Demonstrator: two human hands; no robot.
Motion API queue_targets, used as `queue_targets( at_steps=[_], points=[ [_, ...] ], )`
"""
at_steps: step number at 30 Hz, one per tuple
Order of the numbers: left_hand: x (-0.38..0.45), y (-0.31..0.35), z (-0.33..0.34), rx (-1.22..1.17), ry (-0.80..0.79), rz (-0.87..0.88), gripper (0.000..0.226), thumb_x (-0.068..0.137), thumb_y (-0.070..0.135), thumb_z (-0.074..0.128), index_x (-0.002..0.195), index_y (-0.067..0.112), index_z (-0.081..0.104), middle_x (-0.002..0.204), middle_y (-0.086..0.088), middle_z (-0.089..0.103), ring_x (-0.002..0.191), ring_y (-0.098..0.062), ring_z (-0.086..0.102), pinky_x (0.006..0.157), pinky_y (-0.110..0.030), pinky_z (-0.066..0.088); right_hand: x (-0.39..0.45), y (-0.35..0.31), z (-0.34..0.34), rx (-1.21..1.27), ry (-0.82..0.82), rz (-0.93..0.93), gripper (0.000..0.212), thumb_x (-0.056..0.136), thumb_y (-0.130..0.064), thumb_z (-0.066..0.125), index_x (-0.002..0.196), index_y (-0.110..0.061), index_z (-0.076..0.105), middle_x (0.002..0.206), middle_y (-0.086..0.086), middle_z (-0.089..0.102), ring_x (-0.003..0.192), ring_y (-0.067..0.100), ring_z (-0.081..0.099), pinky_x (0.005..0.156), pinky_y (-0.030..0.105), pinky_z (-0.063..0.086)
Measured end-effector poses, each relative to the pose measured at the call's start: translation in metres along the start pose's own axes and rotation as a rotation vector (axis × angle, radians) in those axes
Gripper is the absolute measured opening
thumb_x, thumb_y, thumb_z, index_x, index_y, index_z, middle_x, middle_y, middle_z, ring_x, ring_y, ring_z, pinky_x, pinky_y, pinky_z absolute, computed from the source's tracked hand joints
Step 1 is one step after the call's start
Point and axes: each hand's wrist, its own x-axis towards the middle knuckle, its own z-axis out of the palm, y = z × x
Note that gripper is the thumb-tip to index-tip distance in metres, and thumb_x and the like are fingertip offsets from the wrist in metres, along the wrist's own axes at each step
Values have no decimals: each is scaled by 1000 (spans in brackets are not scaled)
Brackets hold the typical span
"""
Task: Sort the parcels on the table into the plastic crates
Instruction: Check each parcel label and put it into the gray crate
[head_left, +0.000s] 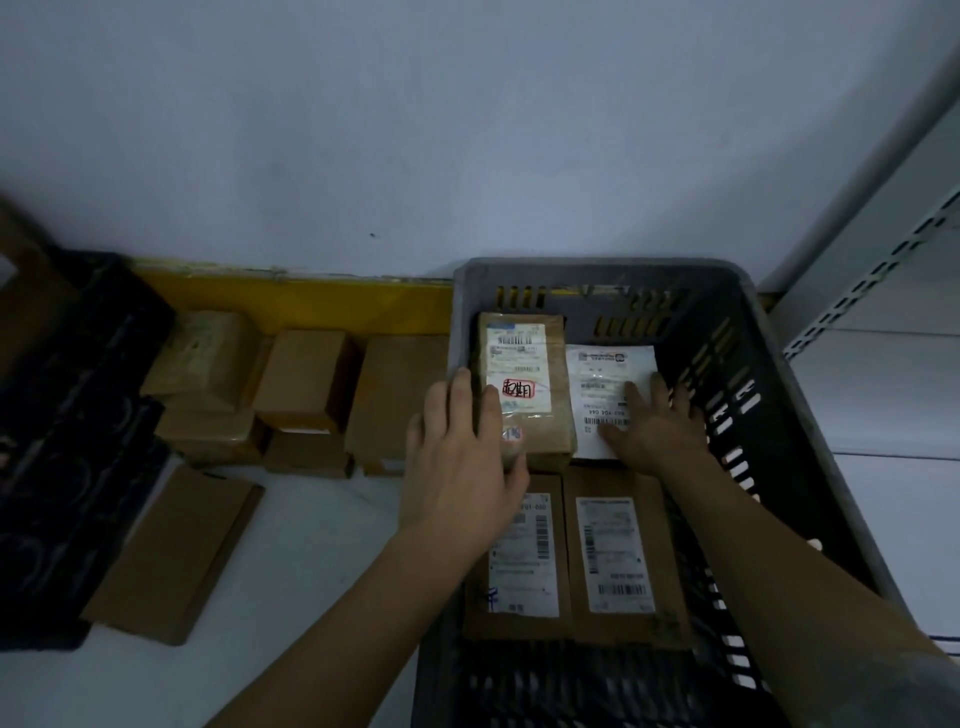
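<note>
Head view, and I go from left to right. Far left of my left hand there is a dark crate, blurred, with a flat brown cardboard mailer beside it on the pale table. Between that crate and my left hand, several small cardboard boxes wait unsorted, matte and square-edged, some with shiny tape.

My left hand grips the taped brown parcel at its near left corner, fingers curled around the edge. This parcel is inside the grey plastic crate, at the far side, and its tape looks slippery. My right hand lies with fingers spread flat on a white plastic mailer, thin and soft, just right of the parcel. Near my wrists, two flat labelled cardboard parcels lie side by side on the crate floor.

I think the risk is this: if I push the brown parcel down quickly, it can slide on the smooth mailer or wrinkle it, and the label may be covered. The slotted crate wall can also catch a corner.
</note>
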Motion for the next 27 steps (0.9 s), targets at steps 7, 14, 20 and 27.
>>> queue_targets(
  at_steps=[7, 14, 20, 27],
  points=[
    [4, -3, 5, 3, -12, -22, 80, 102, 58, 47, 166, 15, 25, 171, -17, 20, 157, -39, 19, 122, -57, 34, -32, -6, -20, -84, 127, -27, 87, 101, -78, 25, 171, -27, 13, 179, 13, 2, 162, 43, 3, 129, 60, 16],
    [-6, -12, -3, -144, 48, -56, 79, 103, 67, 38, 165, 20, 29, 173, -11, 26, 158, -34, 22, 125, -56, 28, -78, -39, -51, 33, 279, -137, 83, 104, -75, 23, 171, -27, 18, 179, 15, 5, 164, 39, 1, 130, 60, 15],
    [-45, -73, 0, -212, 44, -230, 84, 100, 72, 23, 166, 21, 32, 174, -12, 27, 158, -34, 23, 127, -56, 25, -133, -108, -73, 330, 270, -262, 99, 91, -89, 6, 172, -31, 15, 180, 11, 3, 166, 34, -3, 132, 60, 8],
    [-86, -168, 15, -159, 49, -322, 81, 98, 70, 34, 161, 19, 41, 165, -17, 40, 150, -40, 36, 119, -58, 36, -186, -199, -93, 258, 338, -399, 93, 97, -85, 3, 173, -31, 11, 181, 10, -2, 166, 34, -9, 133, 58, 0]
  ],
)
